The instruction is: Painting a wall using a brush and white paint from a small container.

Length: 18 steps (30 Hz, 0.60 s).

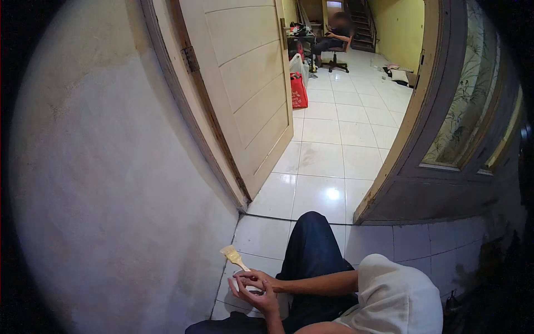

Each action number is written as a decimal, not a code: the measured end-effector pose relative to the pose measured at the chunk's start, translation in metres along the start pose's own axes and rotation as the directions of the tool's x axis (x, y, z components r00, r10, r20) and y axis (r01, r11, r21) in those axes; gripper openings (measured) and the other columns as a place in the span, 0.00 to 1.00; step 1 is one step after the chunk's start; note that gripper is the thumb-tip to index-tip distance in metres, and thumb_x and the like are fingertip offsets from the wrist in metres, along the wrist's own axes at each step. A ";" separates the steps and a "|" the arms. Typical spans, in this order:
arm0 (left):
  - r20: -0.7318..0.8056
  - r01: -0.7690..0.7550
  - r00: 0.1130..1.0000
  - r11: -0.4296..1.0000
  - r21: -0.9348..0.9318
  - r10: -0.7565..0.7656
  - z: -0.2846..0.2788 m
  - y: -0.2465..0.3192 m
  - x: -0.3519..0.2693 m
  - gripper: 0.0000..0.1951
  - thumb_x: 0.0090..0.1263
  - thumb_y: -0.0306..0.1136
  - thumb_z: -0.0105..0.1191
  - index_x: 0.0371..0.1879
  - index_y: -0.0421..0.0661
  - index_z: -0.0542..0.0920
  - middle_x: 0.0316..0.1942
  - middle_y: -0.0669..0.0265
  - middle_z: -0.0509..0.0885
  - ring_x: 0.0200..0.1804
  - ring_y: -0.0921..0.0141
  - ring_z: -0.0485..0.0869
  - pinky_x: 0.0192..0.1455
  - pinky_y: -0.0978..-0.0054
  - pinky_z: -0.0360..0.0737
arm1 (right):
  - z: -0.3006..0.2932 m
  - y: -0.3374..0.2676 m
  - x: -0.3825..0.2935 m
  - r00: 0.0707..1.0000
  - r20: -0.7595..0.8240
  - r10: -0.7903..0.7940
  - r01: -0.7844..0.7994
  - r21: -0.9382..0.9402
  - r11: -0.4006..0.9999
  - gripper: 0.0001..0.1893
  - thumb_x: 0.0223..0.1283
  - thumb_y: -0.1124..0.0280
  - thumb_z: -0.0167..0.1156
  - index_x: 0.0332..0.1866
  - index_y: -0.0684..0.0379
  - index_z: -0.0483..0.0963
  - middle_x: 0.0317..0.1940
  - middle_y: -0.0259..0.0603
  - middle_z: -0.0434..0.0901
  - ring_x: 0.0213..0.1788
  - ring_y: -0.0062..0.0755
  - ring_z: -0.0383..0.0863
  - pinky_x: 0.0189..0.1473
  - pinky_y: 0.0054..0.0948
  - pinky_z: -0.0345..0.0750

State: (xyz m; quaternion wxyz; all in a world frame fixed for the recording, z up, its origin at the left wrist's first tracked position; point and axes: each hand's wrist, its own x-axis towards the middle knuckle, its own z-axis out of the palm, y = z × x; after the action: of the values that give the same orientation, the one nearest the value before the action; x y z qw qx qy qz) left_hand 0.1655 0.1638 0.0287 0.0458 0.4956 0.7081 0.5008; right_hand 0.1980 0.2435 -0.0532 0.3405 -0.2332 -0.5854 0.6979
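My right hand [260,280] is shut on the handle of a flat paintbrush [231,255] with a light wooden handle. The brush's pale, yellowish bristles point up and left, near the wall. Just below, my left hand [260,298] is palm up with its fingers apart and touches or overlaps the right hand. Behind the fingers of both hands is a white round thing [253,289], perhaps a container; the hands hide most of it. My knees in dark trousers lie around the hands.
A stained plaster wall [125,188] rises at left. Ahead, a cream wooden door [250,75] stands ajar in its frame over white floor tiles [321,158]. Inside are a red bag [298,92] and a person [336,35] on a swivel chair. A patterned window panel [463,96] is at right.
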 end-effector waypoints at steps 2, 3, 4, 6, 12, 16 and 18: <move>-0.009 -0.035 0.999 0.998 -0.049 0.034 0.000 -0.004 0.002 0.38 0.65 0.42 0.58 0.72 0.42 0.57 0.73 0.45 0.55 0.71 0.47 0.64 0.71 0.48 0.61 | -0.001 0.007 0.000 0.998 -0.026 -0.053 0.053 -0.017 0.998 0.20 0.68 0.55 0.61 0.54 0.61 0.75 0.46 0.35 0.78 0.45 0.21 0.75 0.46 0.26 0.74; -0.001 -0.027 1.000 0.998 -0.053 0.027 0.000 -0.005 0.001 0.38 0.65 0.42 0.58 0.72 0.42 0.57 0.73 0.45 0.55 0.71 0.47 0.64 0.71 0.48 0.61 | -0.002 0.012 -0.001 0.996 -0.007 -0.094 0.094 -0.038 0.995 0.20 0.68 0.55 0.61 0.54 0.61 0.75 0.46 0.34 0.78 0.45 0.21 0.75 0.46 0.26 0.74; 0.021 0.022 1.000 0.989 -0.145 -0.019 0.001 -0.006 0.001 0.35 0.63 0.35 0.56 0.70 0.40 0.60 0.73 0.43 0.56 0.66 0.47 0.71 0.71 0.51 0.63 | -0.003 0.017 -0.002 0.997 -0.002 -0.077 0.077 -0.046 0.996 0.20 0.68 0.56 0.61 0.54 0.61 0.75 0.46 0.34 0.78 0.44 0.21 0.75 0.46 0.26 0.74; 0.061 -0.031 0.998 1.000 0.000 0.031 0.001 -0.007 -0.001 0.34 0.60 0.24 0.50 0.69 0.38 0.60 0.74 0.42 0.56 0.59 0.49 0.79 0.67 0.54 0.71 | -0.004 0.025 -0.006 0.999 0.008 -0.031 0.032 -0.041 0.999 0.20 0.68 0.56 0.61 0.53 0.61 0.75 0.46 0.34 0.78 0.44 0.21 0.75 0.46 0.26 0.74; 0.055 0.119 0.993 0.881 -0.459 -0.105 0.005 -0.011 0.000 0.34 0.61 0.17 0.44 0.71 0.38 0.56 0.70 0.43 0.63 0.44 0.55 0.86 0.50 0.63 0.86 | 0.001 0.037 -0.016 0.999 0.020 0.026 -0.025 -0.020 0.999 0.19 0.68 0.56 0.62 0.53 0.61 0.76 0.45 0.34 0.78 0.44 0.21 0.75 0.46 0.26 0.74; 0.150 0.264 0.964 0.841 -0.473 -0.219 0.006 -0.021 0.003 0.30 0.64 0.19 0.43 0.68 0.36 0.60 0.66 0.45 0.67 0.39 0.59 0.85 0.43 0.68 0.87 | 0.004 0.039 -0.017 0.999 0.023 0.050 -0.049 -0.007 0.999 0.19 0.67 0.56 0.62 0.52 0.61 0.76 0.44 0.34 0.78 0.43 0.21 0.75 0.45 0.25 0.74; 0.142 0.234 0.972 0.856 -0.461 -0.189 0.006 -0.023 0.000 0.27 0.65 0.20 0.43 0.67 0.36 0.63 0.64 0.45 0.68 0.44 0.57 0.84 0.48 0.66 0.85 | 0.003 0.040 -0.017 0.998 0.021 0.053 -0.053 0.001 0.999 0.19 0.67 0.56 0.62 0.52 0.61 0.76 0.44 0.33 0.78 0.43 0.21 0.75 0.45 0.25 0.74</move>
State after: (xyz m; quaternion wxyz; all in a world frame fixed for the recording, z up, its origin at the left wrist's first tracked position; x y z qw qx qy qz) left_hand 0.1531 0.1676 0.0086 0.2530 0.4109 0.6110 0.6275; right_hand 0.1985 0.2254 -0.0928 0.3157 -0.2410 -0.5819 0.7097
